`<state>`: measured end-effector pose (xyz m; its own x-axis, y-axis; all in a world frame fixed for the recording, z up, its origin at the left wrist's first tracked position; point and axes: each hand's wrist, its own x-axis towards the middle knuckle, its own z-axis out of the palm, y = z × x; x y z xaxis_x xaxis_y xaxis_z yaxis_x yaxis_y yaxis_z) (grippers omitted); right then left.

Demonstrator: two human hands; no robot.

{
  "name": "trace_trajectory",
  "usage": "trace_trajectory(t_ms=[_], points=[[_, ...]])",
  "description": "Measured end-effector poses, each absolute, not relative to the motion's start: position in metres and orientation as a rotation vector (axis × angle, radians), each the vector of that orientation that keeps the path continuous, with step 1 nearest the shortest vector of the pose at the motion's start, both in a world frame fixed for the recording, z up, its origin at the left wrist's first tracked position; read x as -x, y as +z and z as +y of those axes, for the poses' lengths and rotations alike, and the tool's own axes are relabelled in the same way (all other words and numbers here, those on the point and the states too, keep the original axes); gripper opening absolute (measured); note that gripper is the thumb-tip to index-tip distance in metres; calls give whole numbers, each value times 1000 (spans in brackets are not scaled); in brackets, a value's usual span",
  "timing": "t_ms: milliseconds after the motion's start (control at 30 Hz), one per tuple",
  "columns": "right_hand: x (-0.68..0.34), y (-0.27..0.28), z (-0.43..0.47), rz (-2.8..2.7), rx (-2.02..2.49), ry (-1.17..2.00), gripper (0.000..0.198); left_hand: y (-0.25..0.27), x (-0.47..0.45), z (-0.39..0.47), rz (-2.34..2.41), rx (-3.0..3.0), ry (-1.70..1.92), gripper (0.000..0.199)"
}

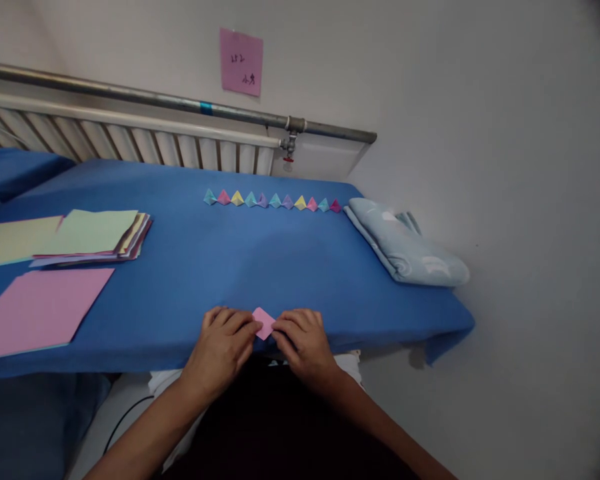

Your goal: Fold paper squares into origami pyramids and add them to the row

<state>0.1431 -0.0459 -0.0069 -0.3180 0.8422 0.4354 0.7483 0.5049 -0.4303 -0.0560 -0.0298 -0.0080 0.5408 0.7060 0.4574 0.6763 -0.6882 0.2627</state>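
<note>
A small folded pink paper (264, 322) lies at the near edge of the blue-covered table (230, 267). My left hand (223, 341) pinches its left side with curled fingers. My right hand (303, 339) pinches its right side the same way. Only a diamond-shaped part of the paper shows between the two hands. Along the far side of the table runs a row of several small folded paper shapes (273, 201) in teal, pink, yellow and purple.
A stack of coloured paper sheets (93, 237) lies at the left, with a pink sheet (37, 308) in front of it. A folded light blue cloth (405, 247) rests at the right end. A radiator (130, 143) and a pink wall note (241, 61) stand behind.
</note>
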Motion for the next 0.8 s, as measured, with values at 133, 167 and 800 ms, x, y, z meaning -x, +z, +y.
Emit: trace_trajectory(t_ms=[133,167,800], points=[[-145,-5,-43,-2153,1334,201,13,-8,56,-28,1221,-2676,871,26],[-145,-4,-42,-2155,1340,200,14,-8,55,-28,1228,-2665,876,26],[-140,2,-35,-2160,1440,309,9,-8,52,-28,1343,-2482,910,19]])
